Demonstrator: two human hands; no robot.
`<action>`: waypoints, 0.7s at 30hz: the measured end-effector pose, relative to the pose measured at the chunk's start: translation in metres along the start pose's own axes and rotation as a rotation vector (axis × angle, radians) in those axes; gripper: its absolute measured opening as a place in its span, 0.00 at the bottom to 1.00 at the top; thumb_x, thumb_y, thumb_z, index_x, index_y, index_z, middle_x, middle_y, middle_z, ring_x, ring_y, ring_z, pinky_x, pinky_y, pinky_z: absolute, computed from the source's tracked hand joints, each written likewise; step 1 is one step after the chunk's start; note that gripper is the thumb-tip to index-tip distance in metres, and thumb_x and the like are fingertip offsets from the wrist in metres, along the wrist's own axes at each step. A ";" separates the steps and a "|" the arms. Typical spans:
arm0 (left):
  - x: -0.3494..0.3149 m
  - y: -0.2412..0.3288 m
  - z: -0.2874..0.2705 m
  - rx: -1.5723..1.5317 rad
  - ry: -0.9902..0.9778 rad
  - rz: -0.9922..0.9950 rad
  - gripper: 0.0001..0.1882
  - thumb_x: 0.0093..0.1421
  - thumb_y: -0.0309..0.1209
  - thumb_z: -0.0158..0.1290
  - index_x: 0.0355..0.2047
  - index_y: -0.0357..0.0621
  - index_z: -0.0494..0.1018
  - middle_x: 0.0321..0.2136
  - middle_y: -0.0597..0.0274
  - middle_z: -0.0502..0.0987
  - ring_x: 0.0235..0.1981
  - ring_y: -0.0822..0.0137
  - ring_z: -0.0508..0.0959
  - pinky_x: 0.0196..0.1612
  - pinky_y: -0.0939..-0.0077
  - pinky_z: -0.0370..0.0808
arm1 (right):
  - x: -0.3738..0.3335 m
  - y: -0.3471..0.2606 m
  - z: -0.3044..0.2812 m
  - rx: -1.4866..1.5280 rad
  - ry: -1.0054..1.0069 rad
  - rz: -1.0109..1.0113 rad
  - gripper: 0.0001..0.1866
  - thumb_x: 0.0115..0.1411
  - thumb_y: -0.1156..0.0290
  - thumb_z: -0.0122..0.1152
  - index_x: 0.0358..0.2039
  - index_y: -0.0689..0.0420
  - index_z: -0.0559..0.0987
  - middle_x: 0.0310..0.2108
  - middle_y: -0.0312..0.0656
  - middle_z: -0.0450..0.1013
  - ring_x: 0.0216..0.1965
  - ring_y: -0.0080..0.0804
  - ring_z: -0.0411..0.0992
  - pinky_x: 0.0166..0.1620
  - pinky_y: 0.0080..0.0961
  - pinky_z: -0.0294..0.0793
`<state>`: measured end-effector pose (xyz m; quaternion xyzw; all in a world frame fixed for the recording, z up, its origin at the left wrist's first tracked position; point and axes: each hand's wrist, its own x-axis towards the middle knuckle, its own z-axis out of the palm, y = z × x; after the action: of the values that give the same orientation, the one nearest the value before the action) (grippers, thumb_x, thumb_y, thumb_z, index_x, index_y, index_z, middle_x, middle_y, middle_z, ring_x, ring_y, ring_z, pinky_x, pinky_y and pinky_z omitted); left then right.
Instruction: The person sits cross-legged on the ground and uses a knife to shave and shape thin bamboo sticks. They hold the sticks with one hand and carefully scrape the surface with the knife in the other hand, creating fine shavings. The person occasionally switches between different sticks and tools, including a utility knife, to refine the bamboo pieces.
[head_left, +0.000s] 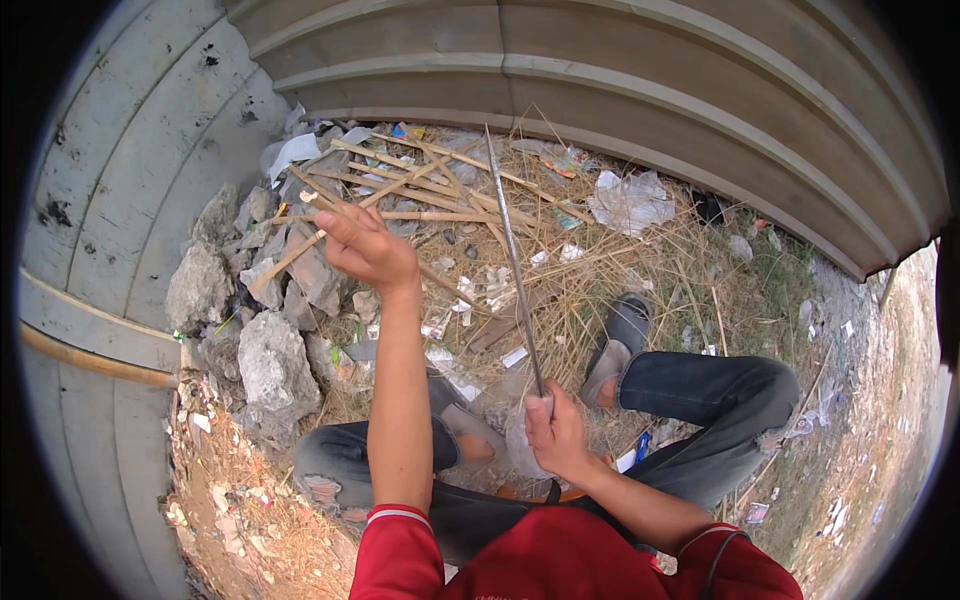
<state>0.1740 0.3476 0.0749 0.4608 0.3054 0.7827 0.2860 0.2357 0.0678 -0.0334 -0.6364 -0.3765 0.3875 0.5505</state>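
Note:
My left hand is closed, raised over the ground left of the middle. A thin bamboo stick passes through its grip, one end toward the far left and the other slanting down to the right. My right hand is wrapped round the handle of a long, narrow metal blade like a machete. The blade is seen nearly edge-on and points away from me, its tip near the pile of bamboo sticks. Blade and held stick are apart. My fingers hide most of the handle.
Broken concrete lumps are heaped at left beside a grey metal panel. A ribbed brown metal sheet closes off the far side. Dry straw, paper scraps and a crumpled plastic sheet litter the ground. My bent legs flank the work area.

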 end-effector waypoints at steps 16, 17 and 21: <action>0.002 0.010 -0.015 -0.005 0.135 -0.018 0.29 0.76 0.54 0.33 0.20 0.51 0.49 0.18 0.74 0.52 0.18 0.77 0.51 0.23 0.78 0.48 | -0.028 0.168 0.029 -0.330 -0.066 0.300 0.31 0.69 0.44 0.51 0.29 0.64 0.73 0.22 0.51 0.72 0.21 0.44 0.73 0.25 0.38 0.72; 0.005 0.009 -0.019 -0.001 0.150 -0.014 0.30 0.76 0.54 0.33 0.20 0.51 0.49 0.18 0.74 0.51 0.18 0.77 0.51 0.23 0.78 0.49 | -0.026 0.167 0.020 -0.226 -0.128 0.553 0.31 0.70 0.44 0.50 0.29 0.66 0.73 0.23 0.55 0.73 0.24 0.51 0.74 0.29 0.42 0.74; 0.004 0.014 -0.024 0.012 0.183 -0.042 0.31 0.76 0.55 0.33 0.18 0.51 0.48 0.16 0.74 0.51 0.18 0.76 0.51 0.23 0.77 0.52 | -0.024 0.114 0.018 -0.081 -0.284 0.769 0.33 0.70 0.44 0.50 0.30 0.69 0.74 0.25 0.64 0.74 0.35 0.65 0.74 0.42 0.48 0.73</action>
<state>0.1486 0.3365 0.0779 0.3828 0.3446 0.8134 0.2703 0.2154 0.0404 -0.1467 -0.6919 -0.1985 0.6340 0.2826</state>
